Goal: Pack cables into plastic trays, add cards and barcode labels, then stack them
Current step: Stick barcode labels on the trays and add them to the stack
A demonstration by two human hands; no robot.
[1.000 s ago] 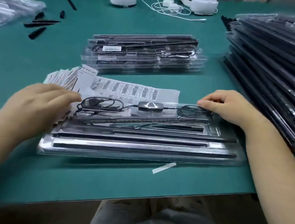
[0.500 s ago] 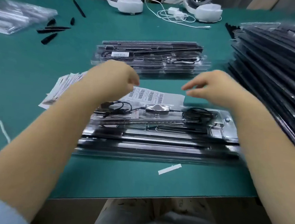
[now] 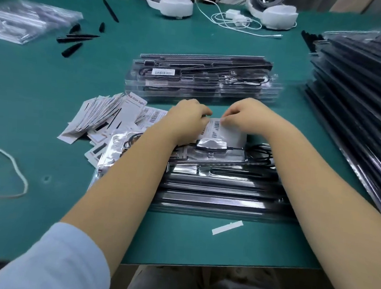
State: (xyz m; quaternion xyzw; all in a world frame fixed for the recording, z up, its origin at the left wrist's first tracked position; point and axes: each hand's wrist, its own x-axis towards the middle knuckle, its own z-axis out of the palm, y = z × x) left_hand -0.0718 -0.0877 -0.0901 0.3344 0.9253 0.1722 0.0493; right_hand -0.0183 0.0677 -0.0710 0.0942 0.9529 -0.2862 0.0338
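Observation:
A clear plastic tray [image 3: 215, 192] with black bars, a coiled black cable and an inline controller [image 3: 211, 144] lies in front of me on the green mat. Just behind it lies a white sheet of barcode labels [image 3: 226, 131]. My left hand [image 3: 187, 116] presses on the sheet's left part, fingers curled down over it. My right hand [image 3: 244, 113] pinches at the sheet's top edge with thumb and fingertips. A fanned pile of white cards [image 3: 102, 117] lies left of the sheet. A stack of packed trays [image 3: 201, 79], the top one labelled, sits behind my hands.
A tall slanted stack of trays [image 3: 358, 112] fills the right side. Loose black pieces [image 3: 76, 38] and plastic bags [image 3: 28, 22] lie at the far left. White headsets and a charger cable sit at the back. A backing strip [image 3: 227, 227] lies near the front edge; a cord [image 3: 16, 171] at left.
Both hands left the tray, rose and came together over the barcode sheet behind it. The right hand now pinches at the sheet's edge while the left holds it down.

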